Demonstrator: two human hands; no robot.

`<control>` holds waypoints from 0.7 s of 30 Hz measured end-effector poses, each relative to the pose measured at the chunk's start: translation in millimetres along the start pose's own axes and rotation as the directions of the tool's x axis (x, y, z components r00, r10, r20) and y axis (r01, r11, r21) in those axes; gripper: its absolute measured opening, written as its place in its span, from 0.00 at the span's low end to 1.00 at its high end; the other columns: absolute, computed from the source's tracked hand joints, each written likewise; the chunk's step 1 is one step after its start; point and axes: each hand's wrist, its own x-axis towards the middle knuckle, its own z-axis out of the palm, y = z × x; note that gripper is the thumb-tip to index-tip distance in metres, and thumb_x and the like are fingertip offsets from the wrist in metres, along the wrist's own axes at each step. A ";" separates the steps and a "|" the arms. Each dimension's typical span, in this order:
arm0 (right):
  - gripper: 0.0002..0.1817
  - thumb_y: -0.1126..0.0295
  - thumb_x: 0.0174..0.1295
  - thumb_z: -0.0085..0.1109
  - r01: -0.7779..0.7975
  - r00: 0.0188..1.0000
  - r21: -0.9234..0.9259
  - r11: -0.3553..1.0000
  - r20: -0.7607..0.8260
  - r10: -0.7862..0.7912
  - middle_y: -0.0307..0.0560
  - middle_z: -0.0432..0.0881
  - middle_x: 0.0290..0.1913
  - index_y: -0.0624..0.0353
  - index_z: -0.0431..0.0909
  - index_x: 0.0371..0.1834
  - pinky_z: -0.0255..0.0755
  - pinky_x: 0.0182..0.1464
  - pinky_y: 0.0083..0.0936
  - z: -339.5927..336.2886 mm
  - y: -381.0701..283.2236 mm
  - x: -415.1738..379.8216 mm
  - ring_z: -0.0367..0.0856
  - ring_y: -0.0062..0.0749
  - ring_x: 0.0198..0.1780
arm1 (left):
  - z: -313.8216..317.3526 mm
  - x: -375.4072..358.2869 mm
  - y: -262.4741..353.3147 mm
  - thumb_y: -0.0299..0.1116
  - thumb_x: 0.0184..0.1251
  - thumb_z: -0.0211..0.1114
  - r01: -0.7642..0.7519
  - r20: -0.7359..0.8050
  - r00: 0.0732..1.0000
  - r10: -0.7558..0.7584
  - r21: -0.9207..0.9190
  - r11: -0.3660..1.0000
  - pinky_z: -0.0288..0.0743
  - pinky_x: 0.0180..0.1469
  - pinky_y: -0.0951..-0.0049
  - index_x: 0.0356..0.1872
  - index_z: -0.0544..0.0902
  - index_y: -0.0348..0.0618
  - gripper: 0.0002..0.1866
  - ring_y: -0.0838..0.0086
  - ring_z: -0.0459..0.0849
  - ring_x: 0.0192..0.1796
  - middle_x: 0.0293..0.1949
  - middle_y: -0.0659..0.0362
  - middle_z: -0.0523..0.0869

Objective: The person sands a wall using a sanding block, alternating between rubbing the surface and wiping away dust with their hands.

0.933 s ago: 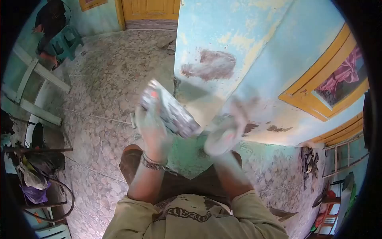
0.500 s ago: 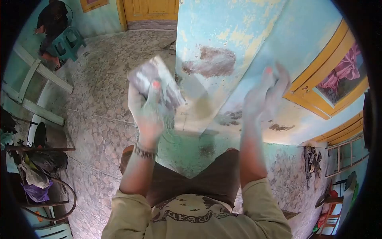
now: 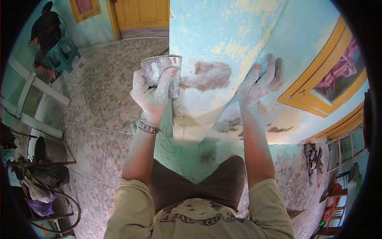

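A worn, folded piece of sandpaper (image 3: pixel 153 71), grey-purple with white dust on it, is pinched in my left hand (image 3: pixel 152 95). My thumb lies across its face, and the sheet's right edge overlaps the corner of the pale blue wall (image 3: pixel 199 36). Just right of it, a brown bare patch (image 3: pixel 215 75) shows where paint is gone. My right hand (image 3: pixel 260 83) is open and empty in front of the adjoining wall face, palm turned up, fingers apart and slightly curled. White dust coats both hands, and a bracelet (image 3: pixel 148 126) circles my left wrist.
At the far left a person in dark clothes (image 3: pixel 45 30) is by a green stool (image 3: pixel 63 51). A wooden frame (image 3: pixel 41 89) and a metal pot (image 3: pixel 51 149) stand along the left. A yellow-framed window (image 3: pixel 308 97) is at right, a yellow door (image 3: pixel 139 16) behind.
The sandpaper has turned more upright and come to the wall's corner with my left hand. My right hand has slowed from a blur, its fingers now distinct and spread.
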 end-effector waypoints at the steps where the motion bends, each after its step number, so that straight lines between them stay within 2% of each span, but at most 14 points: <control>1: 0.22 0.56 0.75 0.42 0.002 1.000 0.000 1.000 0.000 -0.002 0.61 0.71 0.62 0.60 0.74 0.59 0.55 0.63 0.44 0.3 0.2 -0.7 0.66 0.52 0.63 | 2.4 3.2 -0.4 0.37 0.49 0.82 -0.005 -0.019 1.000 0.005 -0.020 1.000 0.74 0.31 0.81 0.32 0.78 0.40 0.20 0.85 0.76 0.26 0.26 0.64 0.84; 4: 0.22 0.57 0.75 0.42 -0.009 1.000 -0.005 1.000 0.017 0.009 0.61 0.70 0.62 0.60 0.73 0.60 0.54 0.63 0.44 -0.6 -0.8 -1.4 0.65 0.52 0.64 | 6.0 10.4 6.3 0.37 0.48 0.83 -0.012 -0.024 1.000 0.012 0.016 1.000 0.74 0.27 0.80 0.28 0.77 0.41 0.20 0.86 0.74 0.23 0.22 0.65 0.82; 7: 0.22 0.57 0.75 0.42 -0.017 0.999 -0.012 1.000 0.033 0.017 0.61 0.70 0.63 0.61 0.73 0.60 0.54 0.64 0.45 -0.9 0.2 -2.9 0.65 0.52 0.64 | 14.4 26.6 3.6 0.39 0.47 0.83 -0.171 -0.052 0.983 0.178 0.106 0.979 0.73 0.25 0.80 0.25 0.75 0.40 0.22 0.87 0.73 0.23 0.20 0.65 0.81; 10: 0.21 0.58 0.74 0.43 -0.026 0.999 0.007 1.000 0.023 0.025 0.62 0.69 0.64 0.61 0.73 0.60 0.53 0.65 0.45 0.6 0.5 -4.9 0.64 0.52 0.65 | 36.0 80.5 37.3 0.41 0.48 0.83 -0.240 -0.031 0.966 0.256 0.248 0.938 0.72 0.24 0.79 0.24 0.73 0.39 0.24 0.87 0.72 0.22 0.19 0.63 0.79; 13: 0.21 0.58 0.74 0.42 -0.037 0.999 0.018 0.999 0.032 0.036 0.62 0.68 0.65 0.61 0.73 0.61 0.53 0.65 0.45 0.1 0.6 -5.6 0.63 0.52 0.66 | 30.1 71.9 38.4 0.38 0.50 0.82 -0.201 0.055 0.980 0.194 0.264 0.943 0.71 0.34 0.83 0.32 0.78 0.37 0.21 0.87 0.74 0.31 0.30 0.64 0.83; 14: 0.21 0.58 0.74 0.42 -0.045 0.998 0.017 0.999 0.039 0.044 0.62 0.68 0.65 0.61 0.73 0.61 0.53 0.65 0.45 -0.3 0.4 -5.4 0.63 0.52 0.66 | 24.3 57.9 25.3 0.39 0.49 0.82 -0.161 0.039 0.987 0.157 0.169 0.972 0.73 0.35 0.82 0.34 0.79 0.36 0.22 0.85 0.76 0.32 0.32 0.63 0.83; 17: 0.21 0.58 0.74 0.42 -0.059 0.998 0.017 0.998 0.034 0.059 0.62 0.68 0.65 0.61 0.74 0.60 0.53 0.66 0.46 0.0 -0.9 -5.3 0.63 0.53 0.66 | 22.9 25.5 10.2 0.41 0.48 0.82 -0.130 -0.072 0.990 0.118 -0.182 0.975 0.76 0.29 0.80 0.30 0.79 0.37 0.22 0.85 0.78 0.26 0.25 0.60 0.85; 19: 0.21 0.58 0.74 0.43 -0.049 0.998 0.020 0.999 0.033 0.049 0.62 0.69 0.64 0.61 0.74 0.60 0.53 0.66 0.46 -0.8 -1.2 -4.9 0.64 0.53 0.65 | 23.9 36.2 11.1 0.42 0.48 0.82 -0.275 -0.042 0.960 0.276 0.035 0.961 0.78 0.31 0.81 0.33 0.80 0.36 0.23 0.84 0.81 0.28 0.27 0.58 0.86; 21: 0.21 0.58 0.74 0.43 -0.046 0.999 0.013 0.999 0.011 0.046 0.62 0.69 0.64 0.61 0.74 0.60 0.53 0.66 0.46 2.6 -0.2 -3.3 0.64 0.54 0.65 | 40.0 81.4 41.0 0.42 0.48 0.82 -0.446 0.037 0.891 0.453 0.259 0.856 0.78 0.32 0.81 0.34 0.80 0.35 0.23 0.83 0.81 0.27 0.27 0.58 0.86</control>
